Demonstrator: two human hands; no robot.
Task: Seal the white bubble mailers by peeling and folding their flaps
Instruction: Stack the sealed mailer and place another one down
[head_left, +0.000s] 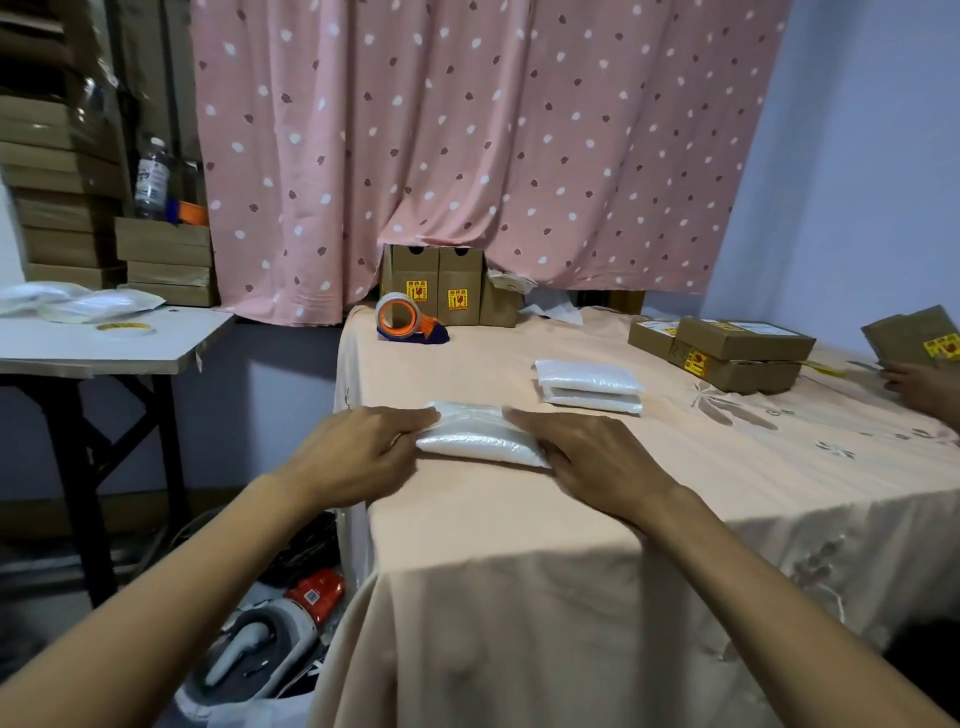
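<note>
My left hand (363, 452) and right hand (587, 457) lie on either end of a white bubble mailer (475, 439). The fingers are mostly straight and press down rather than wrap it, so neither hand grips anything. The mailer sits between my two palms on the peach-clothed table (519, 525). It is plump in the middle, so I judge something is packed inside.

I expect it to be light, soft and springy, with a slick plastic skin that could skate on the cloth if I push sideways. Pressing straight down along the fold looks safer. To lift it I would pinch the short ends, where my fingertips rest now. I cannot tell whether the flap is fully stuck down.

Just outside my left hand the table's edge drops away to clutter on the floor, so I have little margin that way. Beyond my right hand the cloth gives room to slide.

Ahead and right of the grip lies a stack of mailers (589, 387), apart from mine. Farther right are brown cartons (727, 353) and another person's hand (924, 387). Far ahead of my left hand stands a tape dispenser (410, 319), near upright boxes (441, 286).
</note>
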